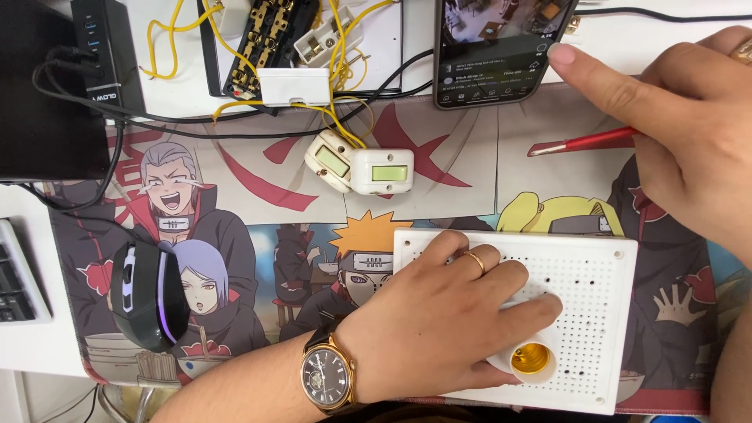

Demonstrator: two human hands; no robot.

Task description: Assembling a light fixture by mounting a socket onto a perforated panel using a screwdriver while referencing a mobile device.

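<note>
- I see the white lamp holder (531, 362) with a brass-coloured threaded socket standing on the near part of a white perforated board (603, 313), which lies on the printed desk mat (258, 235) at the front right of the desk.
- My left hand (439, 321) lies palm down on the board, fingers loosely spread and nearly straight. Thumb and forefinger bracket the lamp holder from either side, touching its base; I cannot tell how firmly. A ring sits on one finger and a gold wristwatch (327, 377) on the wrist.
- My right hand (681, 117) is raised over the far right of the mat. Its forefinger is stretched out, tip touching the lower corner of a smartphone (489, 51) with a lit screen. The other fingers are curled around a red-handled screwdriver (583, 143), whose tip points left and hangs clear of the board.
- Beyond the board, mid-mat, two white rocker switches (360, 166) lie touching each other, with yellow wires (345, 117) running to a black terminal block (270, 35) at the far edge.
- A black computer mouse (149, 296) rests on the left of the mat, well apart from both hands.
- A black USB hub (106, 51) stands at the far left, cables trailing from it.
</note>
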